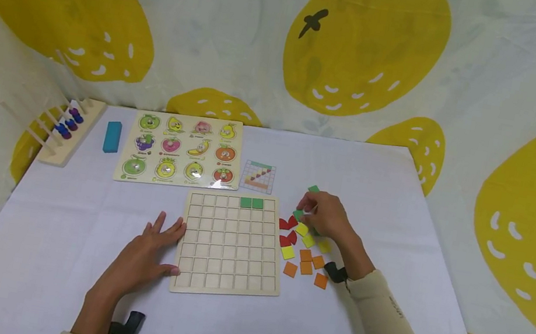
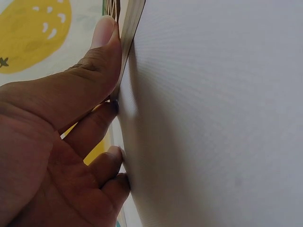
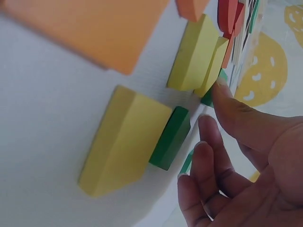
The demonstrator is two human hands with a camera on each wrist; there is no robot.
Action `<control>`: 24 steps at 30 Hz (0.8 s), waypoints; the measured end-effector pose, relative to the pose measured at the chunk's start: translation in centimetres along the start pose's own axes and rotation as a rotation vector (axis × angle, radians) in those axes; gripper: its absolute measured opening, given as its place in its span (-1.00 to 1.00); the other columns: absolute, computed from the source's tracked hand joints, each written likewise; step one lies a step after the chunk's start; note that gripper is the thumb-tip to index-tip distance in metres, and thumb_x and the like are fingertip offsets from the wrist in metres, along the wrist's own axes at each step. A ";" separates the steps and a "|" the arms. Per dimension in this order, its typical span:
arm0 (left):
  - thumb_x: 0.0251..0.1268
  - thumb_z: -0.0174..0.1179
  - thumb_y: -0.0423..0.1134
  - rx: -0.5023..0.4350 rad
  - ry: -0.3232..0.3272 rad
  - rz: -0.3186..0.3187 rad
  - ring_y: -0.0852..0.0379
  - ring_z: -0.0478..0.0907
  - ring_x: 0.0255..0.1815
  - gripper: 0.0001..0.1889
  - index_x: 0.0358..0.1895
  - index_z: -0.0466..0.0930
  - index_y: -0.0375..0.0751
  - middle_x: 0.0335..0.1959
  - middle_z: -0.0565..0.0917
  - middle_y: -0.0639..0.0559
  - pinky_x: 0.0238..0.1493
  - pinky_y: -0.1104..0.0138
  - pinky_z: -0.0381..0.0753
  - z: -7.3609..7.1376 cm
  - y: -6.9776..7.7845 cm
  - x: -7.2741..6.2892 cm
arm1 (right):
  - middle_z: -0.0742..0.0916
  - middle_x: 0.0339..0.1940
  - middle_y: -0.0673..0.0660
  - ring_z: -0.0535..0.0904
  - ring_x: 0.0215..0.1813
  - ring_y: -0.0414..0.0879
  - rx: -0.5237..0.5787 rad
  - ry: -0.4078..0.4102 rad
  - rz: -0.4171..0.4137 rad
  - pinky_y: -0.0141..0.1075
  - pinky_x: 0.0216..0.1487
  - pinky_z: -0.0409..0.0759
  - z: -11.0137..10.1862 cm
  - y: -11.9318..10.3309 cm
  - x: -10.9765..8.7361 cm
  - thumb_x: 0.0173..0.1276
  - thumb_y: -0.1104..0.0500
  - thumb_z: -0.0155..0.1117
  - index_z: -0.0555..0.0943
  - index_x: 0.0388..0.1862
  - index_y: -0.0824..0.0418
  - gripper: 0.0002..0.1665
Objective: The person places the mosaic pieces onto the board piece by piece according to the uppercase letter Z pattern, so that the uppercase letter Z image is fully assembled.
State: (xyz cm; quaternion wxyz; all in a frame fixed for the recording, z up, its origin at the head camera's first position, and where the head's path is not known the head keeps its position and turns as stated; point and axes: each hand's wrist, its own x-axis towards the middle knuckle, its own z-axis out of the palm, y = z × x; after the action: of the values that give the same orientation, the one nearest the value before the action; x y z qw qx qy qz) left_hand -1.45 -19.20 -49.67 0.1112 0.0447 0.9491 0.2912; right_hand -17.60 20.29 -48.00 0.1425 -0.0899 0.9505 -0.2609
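Note:
A wooden grid board (image 1: 218, 236) lies on the table, with two green tiles (image 1: 252, 203) side by side in its top row. My left hand (image 1: 141, 258) rests at the board's left side, fingers spread, thumb and fingertips touching the edge. To the right of the board, my right hand (image 1: 326, 215) pinches a green square tile (image 1: 298, 214) between thumb and finger. Around it lie another green tile (image 1: 314, 188), red pieces (image 1: 284, 241) with curved edges, yellow tiles (image 1: 288, 252) and orange tiles (image 1: 305, 268). The right wrist view shows a green tile (image 3: 169, 139) beside a yellow one.
Behind the board lie a fruit puzzle (image 1: 180, 149) and a small pattern card (image 1: 258, 177). Further left are a teal block (image 1: 112, 137) and a wooden peg stand (image 1: 72, 137) with blue and purple pieces. A fruit-print curtain (image 1: 226, 36) hangs behind the table.

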 end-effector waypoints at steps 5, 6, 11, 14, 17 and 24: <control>-0.14 0.73 -0.13 0.003 -0.006 -0.007 -0.46 -0.06 0.74 0.14 0.63 0.31 0.01 0.66 0.28 0.03 0.50 -0.47 0.16 0.0 -0.1 0.0 | 0.72 -0.29 0.10 0.60 -0.21 0.02 0.014 0.048 -0.045 -0.20 -0.16 0.61 0.2 0.0 0.0 0.29 0.27 0.57 0.71 -0.21 0.11 -0.82; -0.14 0.73 -0.13 0.003 -0.005 -0.006 -0.47 -0.06 0.74 0.14 0.63 0.31 0.01 0.66 0.28 0.03 0.50 -0.47 0.16 0.0 -0.1 0.0 | 0.71 -0.31 0.10 0.59 -0.22 0.02 0.018 0.061 -0.052 -0.21 -0.18 0.60 0.3 0.0 0.0 0.29 0.27 0.57 0.71 -0.22 0.11 -0.82; -0.14 0.73 -0.14 0.000 -0.002 -0.004 -0.45 -0.06 0.74 0.14 0.63 0.31 0.01 0.66 0.28 0.03 0.51 -0.46 0.16 0.0 -0.1 0.0 | 0.70 -0.37 0.07 0.56 -0.29 0.00 0.033 0.128 -0.079 -0.23 -0.26 0.54 0.5 -0.5 0.2 0.31 0.24 0.56 0.70 -0.28 0.10 -0.85; -0.15 0.73 -0.14 0.003 -0.003 -0.001 -0.42 -0.06 0.75 0.13 0.62 0.32 0.00 0.66 0.28 0.03 0.52 -0.45 0.15 0.0 -0.1 0.0 | 0.71 -0.37 0.06 0.56 -0.31 0.00 0.064 0.147 -0.077 -0.22 -0.26 0.53 0.6 -1.1 0.4 0.34 0.23 0.55 0.71 -0.29 0.07 -0.87; -0.15 0.73 -0.14 0.005 -0.004 0.004 -0.39 -0.06 0.76 0.13 0.62 0.32 -0.01 0.65 0.29 0.03 0.54 -0.43 0.14 0.0 0.0 0.0 | 0.72 -0.36 0.04 0.55 -0.31 0.00 0.099 0.150 -0.079 -0.22 -0.25 0.53 0.7 -1.9 0.6 0.36 0.21 0.55 0.72 -0.28 0.05 -0.87; -0.15 0.74 -0.15 -0.004 0.000 0.000 -0.37 -0.07 0.77 0.13 0.61 0.33 -0.02 0.64 0.30 0.03 0.55 -0.42 0.11 0.0 0.2 0.0 | 0.74 -0.36 0.03 0.53 -0.38 -0.02 0.146 0.146 -0.134 -0.23 -0.36 0.52 1.6 -4.5 1.2 0.37 0.19 0.55 0.73 -0.29 0.05 -0.88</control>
State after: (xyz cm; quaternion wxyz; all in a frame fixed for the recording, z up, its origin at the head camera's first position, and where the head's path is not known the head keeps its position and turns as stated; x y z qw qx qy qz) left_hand -1.42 -19.10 -49.55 0.1116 0.0445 0.9485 0.2931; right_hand -17.75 15.45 -47.22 0.0615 -0.1233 0.9287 -0.3444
